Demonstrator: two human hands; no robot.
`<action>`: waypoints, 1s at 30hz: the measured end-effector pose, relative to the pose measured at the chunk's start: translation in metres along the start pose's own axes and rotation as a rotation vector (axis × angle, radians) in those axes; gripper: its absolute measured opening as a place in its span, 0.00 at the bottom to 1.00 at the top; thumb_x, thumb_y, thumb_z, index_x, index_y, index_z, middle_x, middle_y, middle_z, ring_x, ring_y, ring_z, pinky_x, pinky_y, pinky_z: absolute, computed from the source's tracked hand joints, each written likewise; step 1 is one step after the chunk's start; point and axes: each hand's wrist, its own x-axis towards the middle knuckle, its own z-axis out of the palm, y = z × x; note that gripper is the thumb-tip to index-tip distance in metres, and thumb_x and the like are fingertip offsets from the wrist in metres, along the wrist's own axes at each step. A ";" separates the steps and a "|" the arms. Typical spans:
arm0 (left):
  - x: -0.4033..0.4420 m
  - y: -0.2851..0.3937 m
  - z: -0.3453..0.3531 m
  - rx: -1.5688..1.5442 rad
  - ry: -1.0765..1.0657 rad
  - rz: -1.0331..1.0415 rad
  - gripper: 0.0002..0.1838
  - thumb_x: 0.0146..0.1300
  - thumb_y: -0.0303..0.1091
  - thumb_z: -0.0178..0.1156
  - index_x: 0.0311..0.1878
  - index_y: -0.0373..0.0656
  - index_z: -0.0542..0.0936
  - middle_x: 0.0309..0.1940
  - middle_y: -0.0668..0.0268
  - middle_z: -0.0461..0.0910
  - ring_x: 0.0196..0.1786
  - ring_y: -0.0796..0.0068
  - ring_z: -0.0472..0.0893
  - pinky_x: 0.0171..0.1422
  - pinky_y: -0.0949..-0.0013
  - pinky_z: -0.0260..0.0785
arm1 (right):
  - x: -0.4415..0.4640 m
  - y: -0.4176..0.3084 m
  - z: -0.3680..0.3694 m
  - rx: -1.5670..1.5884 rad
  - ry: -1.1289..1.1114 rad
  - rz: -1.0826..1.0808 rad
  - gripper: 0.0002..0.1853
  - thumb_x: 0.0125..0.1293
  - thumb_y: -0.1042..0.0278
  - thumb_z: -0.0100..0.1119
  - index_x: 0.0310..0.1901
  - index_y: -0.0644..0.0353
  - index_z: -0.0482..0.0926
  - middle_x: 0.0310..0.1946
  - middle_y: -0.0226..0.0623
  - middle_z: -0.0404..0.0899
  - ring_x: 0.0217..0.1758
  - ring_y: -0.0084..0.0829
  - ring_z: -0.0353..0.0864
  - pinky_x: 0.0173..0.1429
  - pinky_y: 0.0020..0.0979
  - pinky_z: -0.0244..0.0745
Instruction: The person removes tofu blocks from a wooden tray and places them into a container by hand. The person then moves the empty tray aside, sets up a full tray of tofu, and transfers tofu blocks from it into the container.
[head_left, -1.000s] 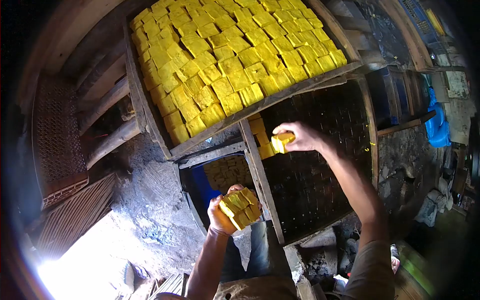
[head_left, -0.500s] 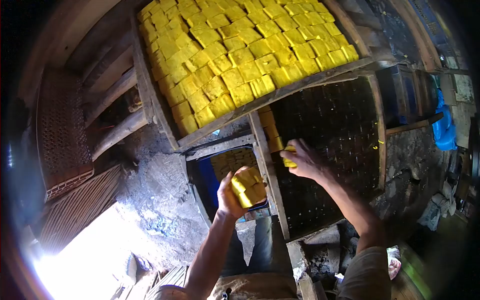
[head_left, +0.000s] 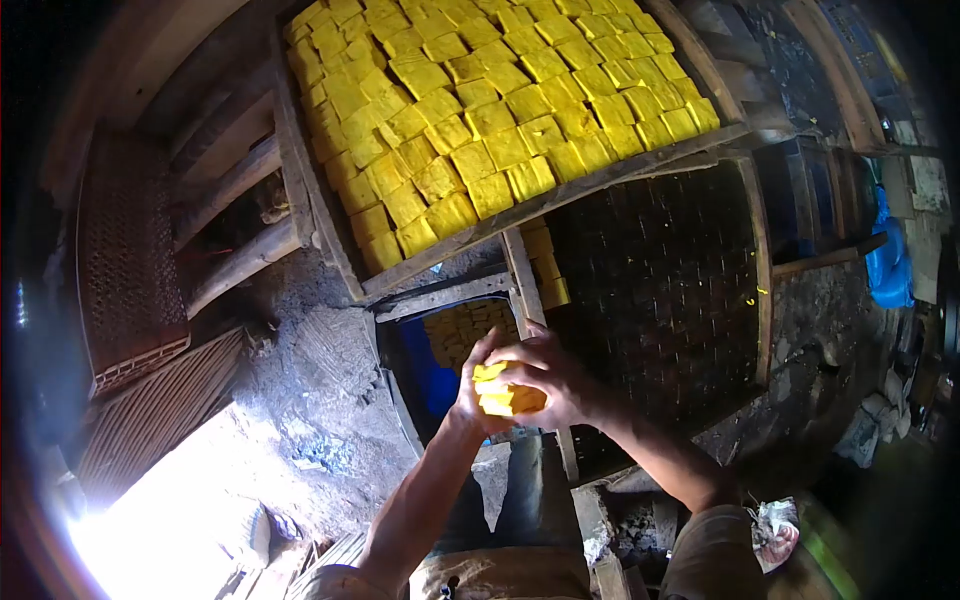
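My left hand (head_left: 474, 395) is wrapped round a stack of yellow blocks (head_left: 508, 390) near my body. From the right, my right hand (head_left: 552, 380) closes over the same stack, its fingers across the top. Both hands are above the edge of a wood-framed opening, where more yellow blocks (head_left: 465, 330) lie beside a blue lining (head_left: 428, 375). Just beyond the hands, a dark woven tray (head_left: 660, 290) holds a short row of yellow blocks (head_left: 545, 265) along its left side.
A large wooden-framed tray (head_left: 560, 200) full of yellow blocks stands at the top. At the left are a perforated crate (head_left: 130, 250) and wooden poles (head_left: 240, 265). A blue plastic bag (head_left: 887, 255) hangs at the far right.
My right hand has moved from the row in the dark tray back to the stack in my left hand and now grips it. The view has shifted slightly.
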 end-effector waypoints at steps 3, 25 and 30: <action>-0.007 -0.003 -0.020 0.050 0.042 0.040 0.32 0.63 0.59 0.49 0.61 0.43 0.71 0.55 0.53 0.76 0.56 0.52 0.77 0.57 0.45 0.72 | 0.002 0.018 -0.017 0.374 -0.006 0.211 0.32 0.47 0.53 0.76 0.55 0.55 0.78 0.56 0.39 0.78 0.60 0.38 0.75 0.69 0.42 0.65; -0.054 -0.011 -0.023 0.035 -0.050 0.263 0.31 0.49 0.47 0.58 0.55 0.39 0.73 0.50 0.47 0.75 0.52 0.41 0.77 0.57 0.38 0.69 | 0.042 0.177 -0.039 0.239 0.241 0.580 0.20 0.53 0.75 0.72 0.50 0.60 0.79 0.44 0.36 0.84 0.43 0.29 0.84 0.48 0.31 0.79; -0.054 -0.011 -0.016 0.057 -0.051 0.260 0.31 0.49 0.47 0.57 0.56 0.40 0.73 0.50 0.49 0.76 0.53 0.42 0.77 0.61 0.41 0.68 | 0.047 0.146 -0.021 -0.381 0.215 0.429 0.19 0.53 0.75 0.68 0.49 0.59 0.78 0.58 0.42 0.73 0.55 0.42 0.77 0.56 0.39 0.74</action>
